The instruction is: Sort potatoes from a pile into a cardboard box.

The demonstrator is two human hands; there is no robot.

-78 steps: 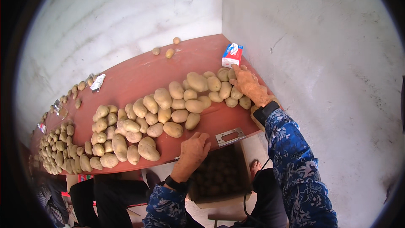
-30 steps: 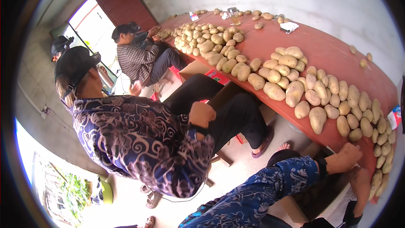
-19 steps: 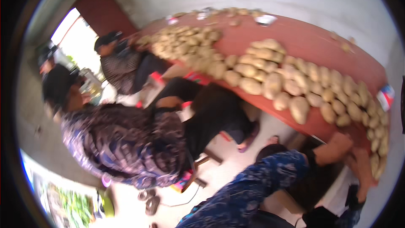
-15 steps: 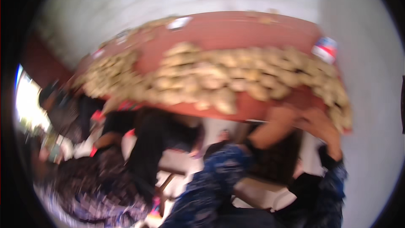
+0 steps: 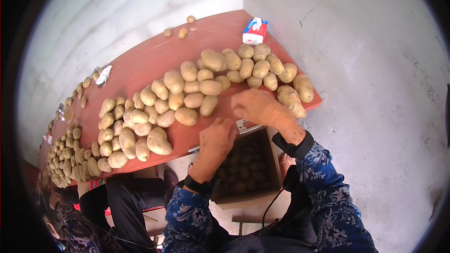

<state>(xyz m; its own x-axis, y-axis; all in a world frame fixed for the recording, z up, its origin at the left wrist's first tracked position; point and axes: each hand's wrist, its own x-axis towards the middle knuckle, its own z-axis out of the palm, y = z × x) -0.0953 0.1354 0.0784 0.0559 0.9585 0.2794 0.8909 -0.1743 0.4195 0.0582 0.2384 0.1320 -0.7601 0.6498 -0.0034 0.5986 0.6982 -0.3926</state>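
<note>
My left hand is at the front edge of the red-brown table, its fingers curled inward. My right hand is farther forward over the tabletop, its fingers bent down and pointing left. Whatever either hand holds, if anything, is hidden. A small metal plate sits on the table edge between them. Many potatoes lie in a long band across the table beyond and left of my hands. Right of my right hand is a large potato near the table's right end.
Below the table edge stands an open cardboard box with potatoes in it. A tissue pack stands at the far right, by the wall. At the lower left sits another person. Smaller potatoes cover the table's left end.
The view has turned to the right and become sharp. My hands, close together over the table's right part before, are now farther apart, the left one nearer the edge.
</note>
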